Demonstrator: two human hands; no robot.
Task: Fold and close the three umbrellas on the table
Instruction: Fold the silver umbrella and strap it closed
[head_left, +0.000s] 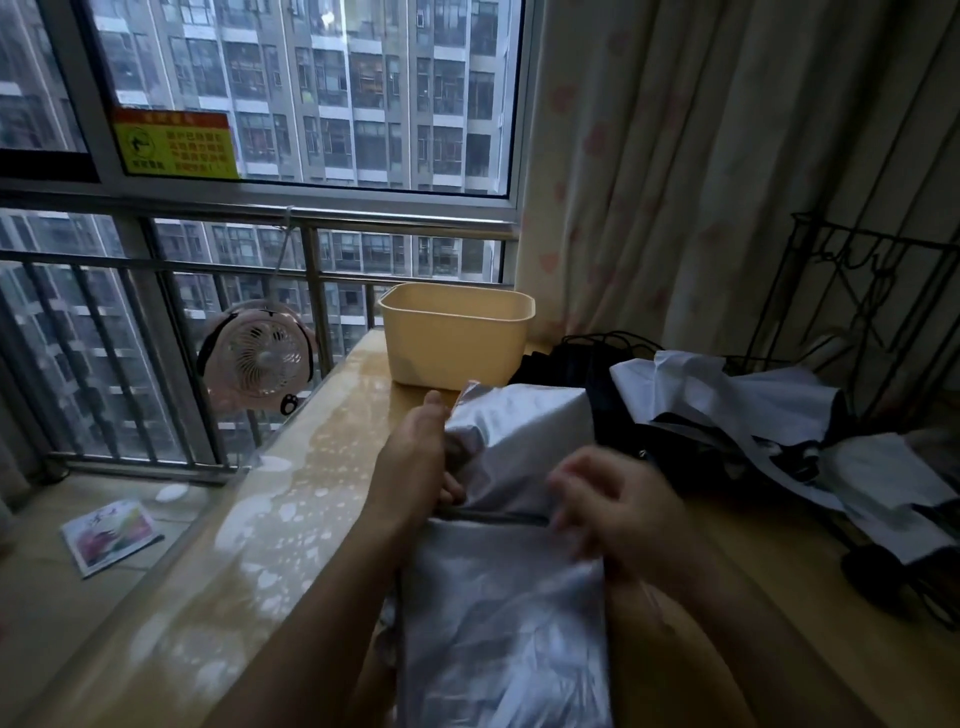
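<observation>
A silver umbrella (511, 587) lies collapsed in front of me on the wooden table (291, 519), its fabric in loose folds. My left hand (415, 462) grips the fabric on its left side, fingers curled into a fold. My right hand (618, 509), blurred by motion, pinches the fabric at a dark rib across the middle. A black umbrella (576, 364) lies behind it. A silver-and-black umbrella (769, 431) sprawls unfolded on the right of the table.
A cream plastic tub (457, 332) stands at the table's far end by the window. A pink fan (260, 358) hangs on the railing at left. A black wire rack (857, 312) and a curtain stand at right. A booklet (111, 535) lies on the floor.
</observation>
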